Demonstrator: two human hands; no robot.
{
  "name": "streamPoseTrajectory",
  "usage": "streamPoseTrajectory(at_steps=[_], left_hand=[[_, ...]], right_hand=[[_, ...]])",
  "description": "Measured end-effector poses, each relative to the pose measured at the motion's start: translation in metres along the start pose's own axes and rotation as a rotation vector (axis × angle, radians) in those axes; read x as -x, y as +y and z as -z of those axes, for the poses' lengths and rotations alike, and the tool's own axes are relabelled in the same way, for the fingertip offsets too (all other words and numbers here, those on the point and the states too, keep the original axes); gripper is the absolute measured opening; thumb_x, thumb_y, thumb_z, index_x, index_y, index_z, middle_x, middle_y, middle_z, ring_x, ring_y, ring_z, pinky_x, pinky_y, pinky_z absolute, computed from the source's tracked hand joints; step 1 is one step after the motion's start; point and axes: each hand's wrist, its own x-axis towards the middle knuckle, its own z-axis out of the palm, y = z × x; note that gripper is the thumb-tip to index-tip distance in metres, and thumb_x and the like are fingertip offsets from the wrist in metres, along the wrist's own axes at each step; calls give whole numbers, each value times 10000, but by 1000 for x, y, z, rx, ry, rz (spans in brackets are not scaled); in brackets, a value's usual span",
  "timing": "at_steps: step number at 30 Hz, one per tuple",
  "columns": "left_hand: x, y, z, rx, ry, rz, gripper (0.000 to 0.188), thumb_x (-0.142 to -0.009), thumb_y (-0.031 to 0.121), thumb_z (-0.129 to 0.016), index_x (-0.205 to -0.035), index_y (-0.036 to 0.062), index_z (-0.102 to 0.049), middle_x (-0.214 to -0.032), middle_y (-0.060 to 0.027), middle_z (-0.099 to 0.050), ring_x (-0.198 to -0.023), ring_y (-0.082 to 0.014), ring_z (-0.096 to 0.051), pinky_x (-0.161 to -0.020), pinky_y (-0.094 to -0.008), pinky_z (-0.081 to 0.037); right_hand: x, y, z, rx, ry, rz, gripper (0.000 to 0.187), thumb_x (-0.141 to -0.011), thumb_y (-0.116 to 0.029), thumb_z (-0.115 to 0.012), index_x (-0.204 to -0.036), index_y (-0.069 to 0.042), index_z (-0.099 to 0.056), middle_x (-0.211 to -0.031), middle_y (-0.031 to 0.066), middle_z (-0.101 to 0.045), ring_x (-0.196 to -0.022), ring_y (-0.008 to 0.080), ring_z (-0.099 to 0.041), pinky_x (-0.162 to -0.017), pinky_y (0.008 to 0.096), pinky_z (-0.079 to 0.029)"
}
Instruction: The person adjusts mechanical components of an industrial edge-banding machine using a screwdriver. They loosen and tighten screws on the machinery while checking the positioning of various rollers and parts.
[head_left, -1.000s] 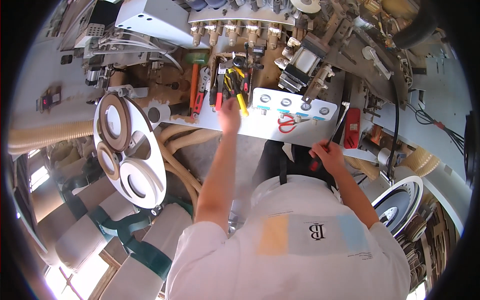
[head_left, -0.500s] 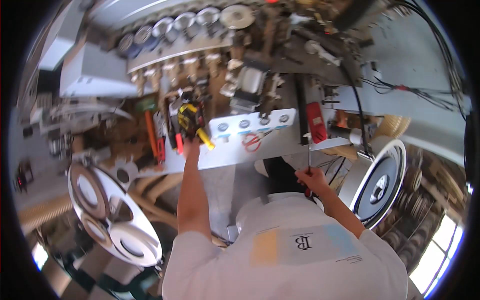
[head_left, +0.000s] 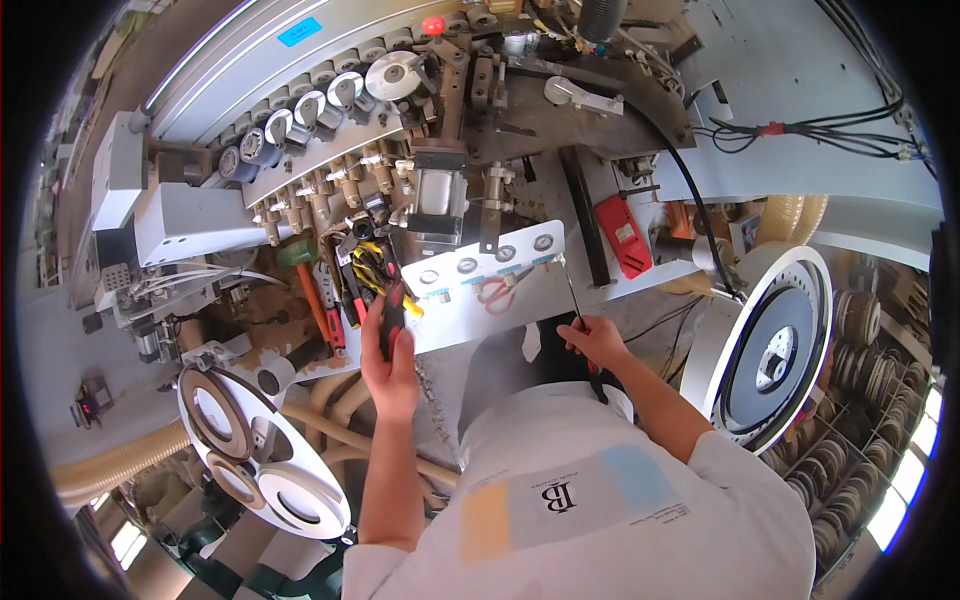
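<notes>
My left hand (head_left: 388, 370) is closed round a black-and-red handled tool (head_left: 393, 318), held upright in front of the workbench. Its exact kind does not show. In my right hand (head_left: 598, 345) is a long screwdriver (head_left: 571, 290) with a thin metal shaft. The shaft slants up and its tip is near the right end of a white panel (head_left: 520, 262) with several round gauges. Just beyond my left hand lies a heap of hand tools, with yellow-handled pliers (head_left: 370, 268) among them. A pair of red-handled scissors (head_left: 495, 295) rests below the panel.
An orange-handled hammer (head_left: 312, 300) lies left of the tools. A red box (head_left: 623, 236) stands right of the panel. Large disc wheels flank me: a white-rimmed one (head_left: 775, 350) at right and a white plate with discs (head_left: 265, 450) at left. Machine rollers line the back.
My left hand has drawn back from the tool heap and now holds the black-and-red handled tool. The right hand keeps the screwdriver. The head view has shifted.
</notes>
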Motion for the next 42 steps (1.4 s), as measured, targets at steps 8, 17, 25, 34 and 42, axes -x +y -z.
streamPoseTrajectory(at_steps=[8,17,25,34,42], left_hand=[[-133,77,-153,-610,49,-701,422,-821,208,-755,-1238,155,-719,-757,-69,-673,-574,-280,-676,-519,-379,-546],[-212,76,-236,-1037,-29,-565,320,-862,324,-673,-1138,190,-762,-870,-60,-759,-764,-291,-746,-657,-428,-592],[-244,74,-258,-1066,-41,-693,146,-848,269,-665,-879,132,-701,-707,-78,-711,-617,-286,-717,-519,-420,-554],[-282,130,-275,-1200,-316,-293,330,-881,408,-594,-1035,180,-777,-974,-77,-783,-939,-320,-746,-827,-464,-592],[-287,144,-236,-1098,-336,-321,362,-856,418,-628,-1087,180,-773,-991,-90,-768,-983,-317,-730,-832,-442,-576]], right_hand=[[3,-7,30,-95,1,-159,327,-953,-327,-769,-833,-35,-681,-750,32,-708,-658,93,-626,-615,257,-497],[-3,40,53,-205,58,-163,397,-940,-412,-745,-904,-22,-681,-803,59,-698,-478,162,-584,-370,325,-454],[-13,29,63,-225,27,-165,408,-946,-412,-744,-849,-23,-664,-767,70,-684,-463,147,-570,-380,311,-433],[-24,31,63,-248,55,-48,365,-950,-359,-753,-834,-21,-678,-755,52,-704,-621,117,-631,-544,299,-502],[-20,26,68,-273,47,-74,372,-936,-364,-760,-828,-17,-682,-766,55,-717,-666,118,-651,-616,294,-521]])
